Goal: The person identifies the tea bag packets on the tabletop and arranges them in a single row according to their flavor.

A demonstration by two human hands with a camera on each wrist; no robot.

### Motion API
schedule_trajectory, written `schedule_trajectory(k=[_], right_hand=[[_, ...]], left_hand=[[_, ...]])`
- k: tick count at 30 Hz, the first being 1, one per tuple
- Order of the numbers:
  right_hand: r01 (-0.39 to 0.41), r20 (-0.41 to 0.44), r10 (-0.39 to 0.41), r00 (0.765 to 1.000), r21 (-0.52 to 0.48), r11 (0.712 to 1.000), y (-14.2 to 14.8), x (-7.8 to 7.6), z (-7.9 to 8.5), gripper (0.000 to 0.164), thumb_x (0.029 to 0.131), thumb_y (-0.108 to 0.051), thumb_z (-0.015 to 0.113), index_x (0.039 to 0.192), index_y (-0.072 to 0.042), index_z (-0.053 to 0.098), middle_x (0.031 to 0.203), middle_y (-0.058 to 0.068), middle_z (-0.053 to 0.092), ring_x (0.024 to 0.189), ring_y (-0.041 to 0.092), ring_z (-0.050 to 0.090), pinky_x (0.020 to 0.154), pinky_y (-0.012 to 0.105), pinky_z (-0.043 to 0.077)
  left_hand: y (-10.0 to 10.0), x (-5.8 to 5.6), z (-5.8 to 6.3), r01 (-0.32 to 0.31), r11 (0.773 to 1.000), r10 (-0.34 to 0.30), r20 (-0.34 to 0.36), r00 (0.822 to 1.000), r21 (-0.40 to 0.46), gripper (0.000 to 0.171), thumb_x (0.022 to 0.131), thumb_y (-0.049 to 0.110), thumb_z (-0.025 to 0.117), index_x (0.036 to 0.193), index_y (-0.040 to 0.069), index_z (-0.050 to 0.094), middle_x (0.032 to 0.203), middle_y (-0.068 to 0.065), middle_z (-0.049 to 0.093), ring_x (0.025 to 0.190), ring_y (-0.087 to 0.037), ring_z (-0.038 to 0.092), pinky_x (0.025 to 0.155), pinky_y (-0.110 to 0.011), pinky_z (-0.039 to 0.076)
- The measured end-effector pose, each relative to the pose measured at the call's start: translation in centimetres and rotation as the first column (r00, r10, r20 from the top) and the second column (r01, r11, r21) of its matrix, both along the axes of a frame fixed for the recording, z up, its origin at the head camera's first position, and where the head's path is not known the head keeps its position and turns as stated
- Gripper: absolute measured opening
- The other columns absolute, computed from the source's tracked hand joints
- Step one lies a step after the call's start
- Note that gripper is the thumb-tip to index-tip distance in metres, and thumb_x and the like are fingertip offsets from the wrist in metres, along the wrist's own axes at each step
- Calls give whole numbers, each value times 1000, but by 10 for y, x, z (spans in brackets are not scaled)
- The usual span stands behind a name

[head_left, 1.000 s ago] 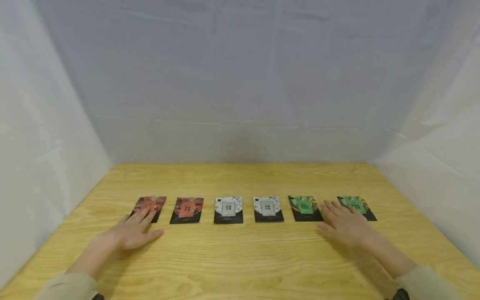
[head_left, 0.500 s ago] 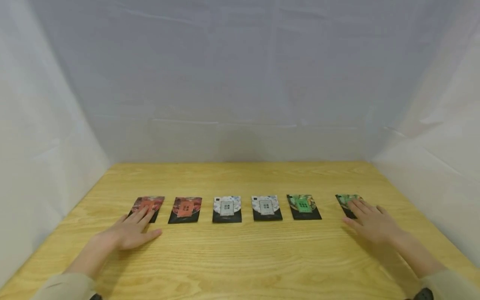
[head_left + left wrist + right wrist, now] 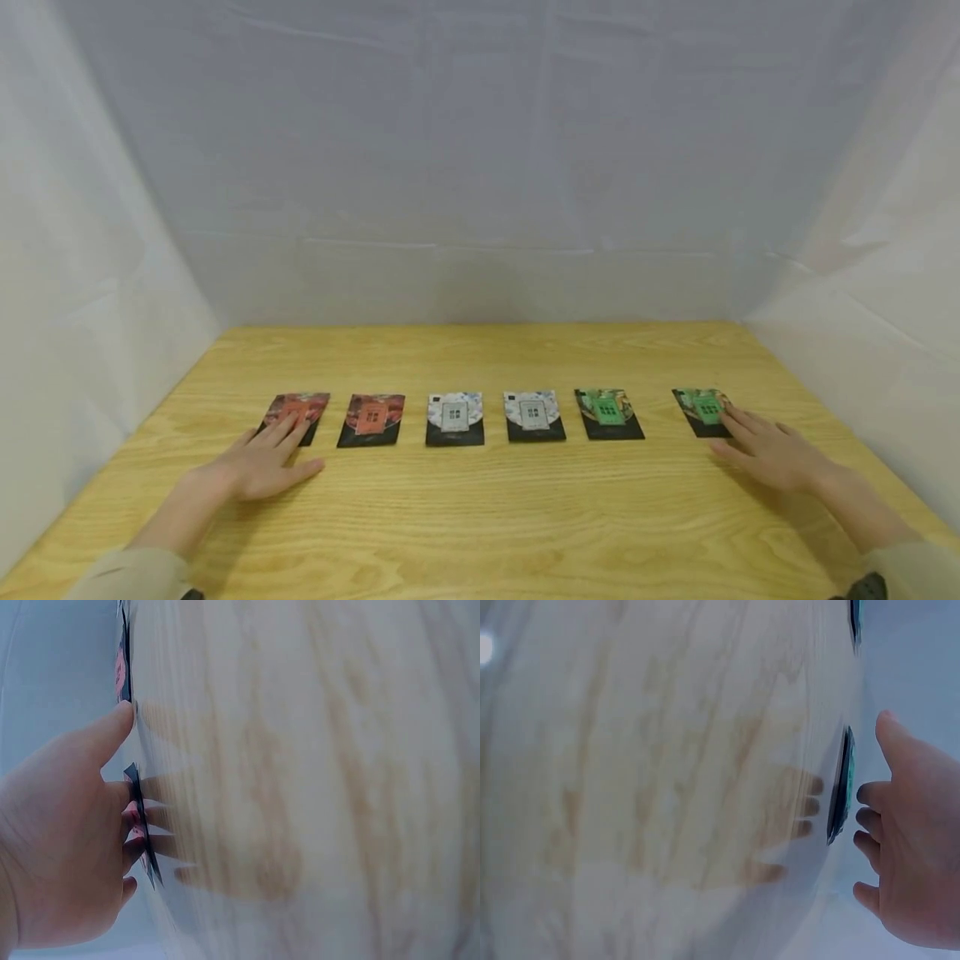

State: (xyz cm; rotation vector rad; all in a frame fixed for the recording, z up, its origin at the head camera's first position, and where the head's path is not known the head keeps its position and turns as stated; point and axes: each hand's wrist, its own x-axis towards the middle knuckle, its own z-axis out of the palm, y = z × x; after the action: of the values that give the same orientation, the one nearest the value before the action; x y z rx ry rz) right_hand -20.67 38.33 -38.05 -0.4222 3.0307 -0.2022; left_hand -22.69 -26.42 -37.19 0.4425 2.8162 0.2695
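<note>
Flat black-bottomed packets lie in a row. My left hand (image 3: 262, 467) rests on the leftmost red packet (image 3: 319, 402), fingers spread over it and thumb out to the side. In the left wrist view its fingers reach over that packet's near edge. Beside it lies a second red packet (image 3: 371, 419), then two white packets (image 3: 454, 418) and a green packet (image 3: 609, 413). At the far right is another green packet (image 3: 700, 408); my right hand (image 3: 776, 454) has its extended fingertips at that packet's right edge. The right wrist view shows a small gap between those fingers and the packet (image 3: 844, 787).
The wooden table (image 3: 480, 517) extends in front of and behind the row. White sheeting rises as a back wall (image 3: 480, 167) and as side walls at left (image 3: 75, 292) and right (image 3: 892, 275). A wider gap separates the two green packets than the others.
My right hand has moved right, from between the two green packets, across the rightmost one, to its right edge, uncovering most of it. My left hand has stayed on the red packet.
</note>
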Motion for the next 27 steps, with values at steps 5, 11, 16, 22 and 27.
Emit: schedule_trajectory(k=[5,11,16,22,27], right_hand=[[7,25,-7,1000,-13,1000,1,3,0,69,98,-45,40,135,13,37,139,35,29,125,54,28,93,71,21],[2,43,0,999,-39,999,-4,4,0,69,97,-46,40,137,11,36,141,33,28,126,53,26,94,71,19],[-10,54,13,998,-44,999,-10,2,2,69,97,-47,40,138,8,37,142,31,29,126,52,27,94,71,18],[-22,76,25,997,-45,999,-18,1,3,69,97,-47,40,138,8,37,142,31,28,127,52,27,95,71,17],[-22,88,26,996,-45,999,-22,2,4,69,98,-47,39,138,8,36,143,31,27,127,52,26,95,71,16]], left_hand=[[0,-1,-1,-3,1000,3,14,1000,1,88,92,59,39,142,-12,22,145,-36,11,132,-52,11,101,-68,5],[0,0,0,-4,1000,4,11,1000,-1,88,93,59,38,142,-12,21,145,-36,10,132,-52,10,101,-68,5],[1,1,1,-2,1000,2,3,1000,2,89,93,59,39,141,-13,21,145,-37,10,131,-53,11,100,-69,5],[1,1,0,4,1000,-4,-21,1000,-3,89,93,58,39,141,-14,21,144,-37,11,130,-54,12,101,-68,6],[1,1,-1,2,1000,-2,-14,1000,1,89,93,58,40,141,-14,21,144,-37,10,130,-54,12,100,-69,6]])
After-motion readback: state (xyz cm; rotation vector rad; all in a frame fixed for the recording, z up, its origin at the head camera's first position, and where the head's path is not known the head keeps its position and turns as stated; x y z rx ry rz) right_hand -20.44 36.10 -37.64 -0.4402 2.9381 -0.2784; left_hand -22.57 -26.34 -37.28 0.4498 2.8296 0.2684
